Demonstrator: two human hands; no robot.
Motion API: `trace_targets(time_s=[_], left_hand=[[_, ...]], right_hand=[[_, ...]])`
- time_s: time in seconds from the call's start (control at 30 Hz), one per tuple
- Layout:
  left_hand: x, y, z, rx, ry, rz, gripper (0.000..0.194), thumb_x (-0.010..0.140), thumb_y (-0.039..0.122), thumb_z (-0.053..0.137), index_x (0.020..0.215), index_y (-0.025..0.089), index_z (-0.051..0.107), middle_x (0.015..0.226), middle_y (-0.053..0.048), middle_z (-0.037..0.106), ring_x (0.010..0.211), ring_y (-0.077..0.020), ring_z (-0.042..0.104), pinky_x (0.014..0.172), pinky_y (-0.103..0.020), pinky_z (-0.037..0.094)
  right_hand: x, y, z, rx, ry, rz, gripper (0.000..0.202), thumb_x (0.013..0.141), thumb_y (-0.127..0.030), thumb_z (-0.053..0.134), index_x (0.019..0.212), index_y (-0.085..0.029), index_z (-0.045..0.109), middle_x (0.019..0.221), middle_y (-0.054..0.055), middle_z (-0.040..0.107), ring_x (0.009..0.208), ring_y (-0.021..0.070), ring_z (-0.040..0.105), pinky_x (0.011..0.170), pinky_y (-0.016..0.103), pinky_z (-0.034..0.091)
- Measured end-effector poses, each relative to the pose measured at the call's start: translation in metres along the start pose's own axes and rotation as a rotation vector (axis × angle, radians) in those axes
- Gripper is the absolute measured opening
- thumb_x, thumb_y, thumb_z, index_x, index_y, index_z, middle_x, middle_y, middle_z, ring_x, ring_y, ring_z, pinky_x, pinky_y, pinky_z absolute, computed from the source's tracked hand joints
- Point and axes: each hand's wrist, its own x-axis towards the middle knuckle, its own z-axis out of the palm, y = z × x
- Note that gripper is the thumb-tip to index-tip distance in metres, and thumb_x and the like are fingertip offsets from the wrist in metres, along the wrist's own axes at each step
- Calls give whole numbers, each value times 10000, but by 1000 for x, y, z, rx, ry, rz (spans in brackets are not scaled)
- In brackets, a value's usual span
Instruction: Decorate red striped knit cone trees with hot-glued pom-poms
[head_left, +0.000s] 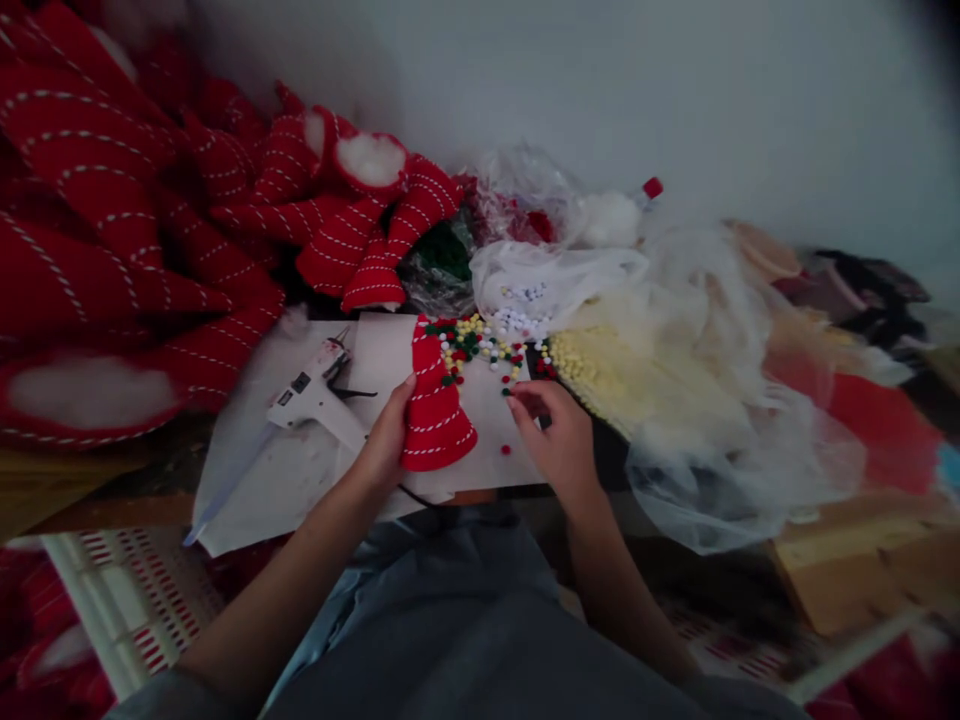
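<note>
My left hand (390, 430) is closed on the left edge of a red fabric cone (439, 430) with dashed white stitch lines. The cone lies over white paper, its wide end toward me. Right of it, my right hand (559, 430) pinches a small dark green pom-pom (506, 392) between thumb and forefinger. Beyond both hands spreads a pile of small pom-poms (480, 345) in green, yellow, white and red. A single red pom-pom (505, 450) sits on the paper below my right fingertips. Left of my left hand lies a white glue gun (319, 400), nozzle pointing away.
Stuffed red striped cones (135, 200) with white filling are heaped at the left and back. Clear plastic bags (690, 370), one with yellow pom-poms (592, 365), cover the right side. White paper (247, 480) lies under the work. A white plastic basket (120, 590) stands below left.
</note>
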Motion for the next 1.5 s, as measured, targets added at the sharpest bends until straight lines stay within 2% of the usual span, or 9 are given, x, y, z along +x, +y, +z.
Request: trace_targets(time_s=[0.2, 0.37, 0.7, 0.9, 1.03, 1.13, 1.27, 1.4, 1.5], left_hand=[[0, 1, 1, 1, 21, 19, 288, 917, 426, 580, 972, 168, 698, 743, -64, 767, 771, -263, 784, 705, -353, 637], [-2, 3, 3, -6, 57, -6, 262, 930, 410, 575, 971, 174, 680, 690, -49, 751, 734, -258, 780, 695, -353, 638], [-1, 1, 0, 39, 25, 16, 316, 915, 459, 582, 973, 174, 708, 750, -65, 767, 732, -261, 772, 678, -363, 631], [-1, 1, -2, 26, 30, 23, 298, 936, 422, 584, 1016, 169, 719, 732, -47, 764, 635, -212, 743, 617, -309, 610], [-3, 2, 1, -3, 53, 0, 285, 963, 396, 567, 999, 160, 723, 681, -32, 746, 581, -188, 721, 574, -274, 590], [-4, 3, 3, -16, 62, -36, 313, 982, 396, 537, 997, 151, 731, 752, -65, 778, 668, -215, 756, 644, -305, 615], [-3, -1, 1, -2, 18, -32, 335, 961, 437, 570, 1018, 152, 736, 821, -77, 790, 697, -222, 751, 682, -326, 609], [6, -10, -9, 50, -125, 148, 344, 878, 473, 692, 1061, 183, 731, 928, -53, 800, 835, -227, 757, 797, -322, 593], [12, -16, -14, 76, -192, 244, 413, 842, 517, 739, 1096, 191, 736, 1032, -61, 808, 986, -258, 750, 908, -343, 572]], right_hand=[[14, 51, 0, -206, -180, 117, 290, 825, -181, 740, 1114, -180, 758, 1027, 92, 727, 811, 195, 713, 759, 345, 584], [18, 50, 5, -220, -197, 53, 134, 875, -137, 716, 968, -209, 780, 984, 64, 746, 815, 191, 719, 753, 308, 557], [42, 51, -10, -268, -154, 52, 167, 862, -131, 689, 978, -198, 790, 944, 65, 764, 820, 195, 709, 777, 325, 542], [66, 52, 0, -388, -344, -8, 179, 863, -97, 694, 951, -202, 809, 964, 75, 763, 860, 206, 702, 764, 316, 520], [68, 50, 3, -419, -362, -36, 160, 866, -95, 708, 935, -194, 812, 920, 80, 761, 856, 213, 701, 752, 313, 516], [65, 39, -3, -398, -316, -41, 172, 884, -111, 696, 988, -188, 809, 946, 84, 761, 828, 208, 704, 754, 327, 539], [58, -1, -16, -200, -153, -180, 165, 906, -158, 695, 1027, -195, 800, 967, 76, 765, 847, 204, 721, 784, 329, 575], [53, -46, -15, -46, -93, -355, 167, 948, -171, 666, 1033, -229, 798, 972, 49, 780, 874, 179, 737, 808, 294, 594], [54, -61, -4, -30, -100, -417, 168, 963, -159, 656, 1023, -229, 795, 960, 51, 781, 911, 184, 745, 842, 302, 603]])
